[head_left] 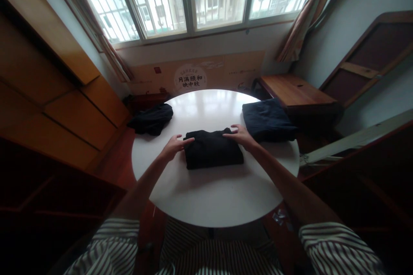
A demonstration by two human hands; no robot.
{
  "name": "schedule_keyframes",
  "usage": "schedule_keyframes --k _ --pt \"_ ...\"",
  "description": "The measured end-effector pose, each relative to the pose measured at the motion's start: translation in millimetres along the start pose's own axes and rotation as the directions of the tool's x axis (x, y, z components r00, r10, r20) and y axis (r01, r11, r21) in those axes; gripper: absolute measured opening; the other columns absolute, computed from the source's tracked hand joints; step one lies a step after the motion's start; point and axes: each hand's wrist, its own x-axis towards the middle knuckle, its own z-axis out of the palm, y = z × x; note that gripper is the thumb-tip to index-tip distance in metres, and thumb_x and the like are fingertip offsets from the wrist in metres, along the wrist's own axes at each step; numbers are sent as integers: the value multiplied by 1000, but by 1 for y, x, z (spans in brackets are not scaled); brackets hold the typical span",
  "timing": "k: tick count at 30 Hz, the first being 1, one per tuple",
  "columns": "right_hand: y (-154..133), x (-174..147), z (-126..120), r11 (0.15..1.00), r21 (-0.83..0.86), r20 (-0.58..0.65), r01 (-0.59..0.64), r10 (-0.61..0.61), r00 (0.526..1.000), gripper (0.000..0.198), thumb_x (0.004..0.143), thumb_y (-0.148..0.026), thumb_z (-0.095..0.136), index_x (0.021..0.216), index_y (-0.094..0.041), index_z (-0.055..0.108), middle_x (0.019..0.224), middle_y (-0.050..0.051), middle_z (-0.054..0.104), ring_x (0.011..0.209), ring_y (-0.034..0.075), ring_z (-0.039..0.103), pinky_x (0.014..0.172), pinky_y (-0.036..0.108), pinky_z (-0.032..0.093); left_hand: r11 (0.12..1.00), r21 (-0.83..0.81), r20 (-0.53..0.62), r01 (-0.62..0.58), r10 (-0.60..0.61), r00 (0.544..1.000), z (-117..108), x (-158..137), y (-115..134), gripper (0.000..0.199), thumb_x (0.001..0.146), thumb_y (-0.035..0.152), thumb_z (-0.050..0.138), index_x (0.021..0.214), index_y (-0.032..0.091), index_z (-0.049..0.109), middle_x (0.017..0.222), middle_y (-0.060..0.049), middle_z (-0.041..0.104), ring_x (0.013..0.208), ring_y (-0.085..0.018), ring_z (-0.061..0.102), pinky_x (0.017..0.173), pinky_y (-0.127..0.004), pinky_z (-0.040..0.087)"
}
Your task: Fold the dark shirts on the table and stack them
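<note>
A black folded garment (213,150) lies as a flat, roughly rectangular bundle in the middle of a round white table (213,200). My left hand (174,147) is at its left end, fingers apart, one stretched over the upper left corner. At the upper right corner is my right hand (242,136), its fingers also spread and touching the cloth's edge. Neither hand is closed around the fabric. What the undersides of the fingers do is hidden.
Dark bundled cloth (153,119) rests at the table's left edge. A larger folded dark garment (269,119) lies at the right edge, partly overhanging. Beyond stand a wooden desk (297,90) and a barred window (213,0); wooden cabinets (80,116) line the left.
</note>
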Motion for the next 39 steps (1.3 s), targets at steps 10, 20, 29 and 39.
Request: schedule_keyframes --k 10,20,29,39 --pt "-28 -7 -19 978 201 455 -57 -41 890 30 53 -19 85 77 -15 67 75 4 71 77 20 68 72 30 56 950 -31 187 -310 310 932 12 3 10 58 57 48 89 99 11 74 81 -8 74 82 -25 69 77 -36 55" --pt "-34 -60 -40 525 -216 177 823 -808 562 47 75 -7 60 120 -21 57 106 7 66 97 21 64 85 36 53 187 413 302 -892 895 327 -10 -41 23 43 84 9 61 124 21 61 114 -9 65 106 -21 63 91 -36 54" --pt "21 -108 -37 344 -470 465 813 -686 559 40 92 -35 62 128 -19 62 115 14 62 107 26 60 92 43 53 123 520 614 -845 634 470 -20 -82 -39 37 89 13 55 125 18 60 117 -13 62 105 -22 62 91 -41 56" --pt "10 -100 -3 143 -492 680 859 -553 481 28 100 -22 44 88 -17 68 84 9 63 79 20 58 75 34 46 82 591 630 -803 575 522 1 -83 -30 28 101 27 43 103 20 70 98 -10 68 89 -20 63 83 -38 52"
